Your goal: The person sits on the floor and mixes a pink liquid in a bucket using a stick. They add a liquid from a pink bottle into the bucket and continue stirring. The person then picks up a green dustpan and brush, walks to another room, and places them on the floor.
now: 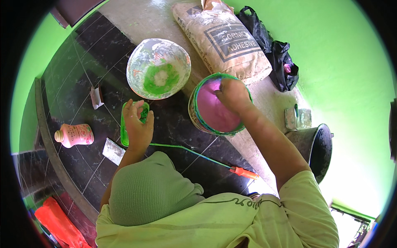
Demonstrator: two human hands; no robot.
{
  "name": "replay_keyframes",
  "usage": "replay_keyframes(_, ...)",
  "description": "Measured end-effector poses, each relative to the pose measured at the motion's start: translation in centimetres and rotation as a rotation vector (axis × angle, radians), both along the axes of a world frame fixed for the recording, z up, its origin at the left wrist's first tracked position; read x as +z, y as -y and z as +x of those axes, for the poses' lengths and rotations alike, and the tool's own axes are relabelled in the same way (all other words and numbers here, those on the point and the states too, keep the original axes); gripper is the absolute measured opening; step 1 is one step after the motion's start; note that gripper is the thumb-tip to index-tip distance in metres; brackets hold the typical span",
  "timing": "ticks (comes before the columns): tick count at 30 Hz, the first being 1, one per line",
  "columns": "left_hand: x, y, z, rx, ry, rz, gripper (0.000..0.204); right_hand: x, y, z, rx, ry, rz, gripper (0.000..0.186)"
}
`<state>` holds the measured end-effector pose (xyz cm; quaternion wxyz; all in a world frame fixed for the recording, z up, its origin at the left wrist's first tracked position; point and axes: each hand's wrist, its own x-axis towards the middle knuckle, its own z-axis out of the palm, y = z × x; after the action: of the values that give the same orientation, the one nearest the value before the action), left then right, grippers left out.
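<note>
My right hand [234, 96] is closed in a fist over a round bucket [192, 115] of pink-purple paint [215, 109]. Whatever it grips, if anything, is hidden under the fingers. To the left, my left hand [137, 124] has its fingers curved and apart, with nothing seen between them. It hovers over or touches a bright green object [123, 131], partly covered by the hand and showing dark and green bits inside. From there a thin green rod [188, 151] runs right to an orange-red handle [245, 172], like a paint roller's frame.
A white-crusted basin [134, 70] with green residue stands beyond my hands. A large paper sack [235, 43] lies behind the bucket, beside black plastic bags [283, 66]. A pink bottle [78, 135] lies left; a dark bucket [320, 153] is at right, by the green wall [351, 82].
</note>
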<state>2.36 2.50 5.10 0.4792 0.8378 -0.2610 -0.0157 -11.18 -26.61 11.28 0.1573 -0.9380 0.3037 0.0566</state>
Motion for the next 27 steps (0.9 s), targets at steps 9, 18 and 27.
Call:
replay_keyframes(9, -0.2, 0.0, 0.1, -0.002, -0.008, -0.011, 0.046, 0.7, -1.6, -2.4, 0.437, -0.145, 0.017, 0.023)
replay_keyframes(18, 0.0, 0.0, -0.1, -0.011, -0.019, 0.031, 0.044, 0.8, 1.6, -2.2, 0.082, -0.005, -0.131, 0.026)
replay_keyframes(27, 0.6, 0.5, -0.4, -0.018, -0.049, 0.037, 0.043, -0.8, 0.2, -1.7, 0.305, 0.083, 0.073, 0.026)
